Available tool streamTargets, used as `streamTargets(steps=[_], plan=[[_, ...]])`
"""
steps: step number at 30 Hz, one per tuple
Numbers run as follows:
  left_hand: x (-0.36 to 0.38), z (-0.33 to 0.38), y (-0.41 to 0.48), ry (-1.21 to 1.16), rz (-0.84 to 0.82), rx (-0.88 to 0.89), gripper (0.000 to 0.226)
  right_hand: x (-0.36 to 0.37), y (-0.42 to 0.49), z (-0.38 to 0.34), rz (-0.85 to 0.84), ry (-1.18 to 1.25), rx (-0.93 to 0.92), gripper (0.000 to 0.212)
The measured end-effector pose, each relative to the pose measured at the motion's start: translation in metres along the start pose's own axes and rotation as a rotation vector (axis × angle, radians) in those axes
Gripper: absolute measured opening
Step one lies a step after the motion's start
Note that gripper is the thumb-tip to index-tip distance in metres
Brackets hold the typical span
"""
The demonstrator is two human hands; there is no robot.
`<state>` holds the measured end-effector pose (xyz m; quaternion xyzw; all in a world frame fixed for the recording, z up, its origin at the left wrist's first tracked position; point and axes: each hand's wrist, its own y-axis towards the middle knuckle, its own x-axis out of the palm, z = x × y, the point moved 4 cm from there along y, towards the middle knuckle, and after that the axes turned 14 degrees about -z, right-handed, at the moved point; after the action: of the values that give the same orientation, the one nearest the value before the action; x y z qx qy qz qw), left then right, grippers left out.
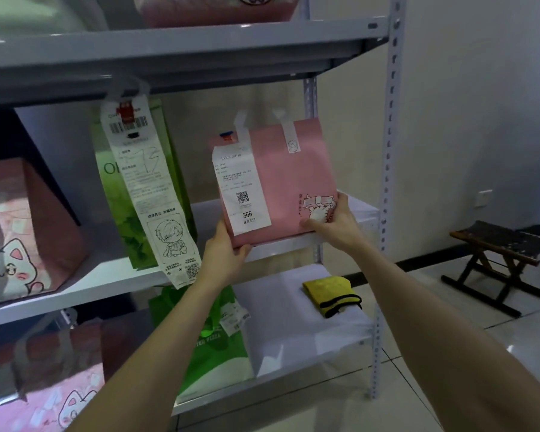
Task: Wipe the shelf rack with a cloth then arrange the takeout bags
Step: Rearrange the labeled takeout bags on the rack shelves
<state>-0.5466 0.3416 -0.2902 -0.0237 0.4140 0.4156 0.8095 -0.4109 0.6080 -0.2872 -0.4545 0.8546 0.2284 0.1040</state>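
Left hand [223, 254], right hand [334, 222] hold bag [293, 182] upright.

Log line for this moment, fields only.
step: arranging | left hand: grips pink bag | right hand: grips pink bag | pink bag: at middle shelf front | cloth: lower shelf

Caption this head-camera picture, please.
Left hand and right hand hold a pink takeout bag at the middle shelf edge; yellow cloth lies on the shelf below.

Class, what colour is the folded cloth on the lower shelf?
The cloth is yellow with black edging; head view.
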Motion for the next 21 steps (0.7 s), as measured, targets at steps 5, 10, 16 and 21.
streamTargets(steps=[5, 10, 16, 21], plan=[[-0.015, 0.007, -0.041, -0.048, 0.049, 0.005, 0.090, 0.000, -0.043, -0.018, 0.364, 0.038, -0.055, 0.090], [-0.060, -0.028, -0.116, -0.080, 0.504, 0.166, 0.045, 0.079, -0.098, -0.089, 0.544, -0.059, -0.619, 0.015], [-0.121, -0.077, -0.091, -0.104, 0.435, -0.100, 0.089, 0.211, -0.059, -0.147, -0.123, -0.159, -0.324, 0.067], [-0.128, -0.092, -0.068, -0.073, 0.148, -0.101, 0.099, 0.238, -0.025, -0.137, -0.374, -0.194, -0.025, 0.102]])
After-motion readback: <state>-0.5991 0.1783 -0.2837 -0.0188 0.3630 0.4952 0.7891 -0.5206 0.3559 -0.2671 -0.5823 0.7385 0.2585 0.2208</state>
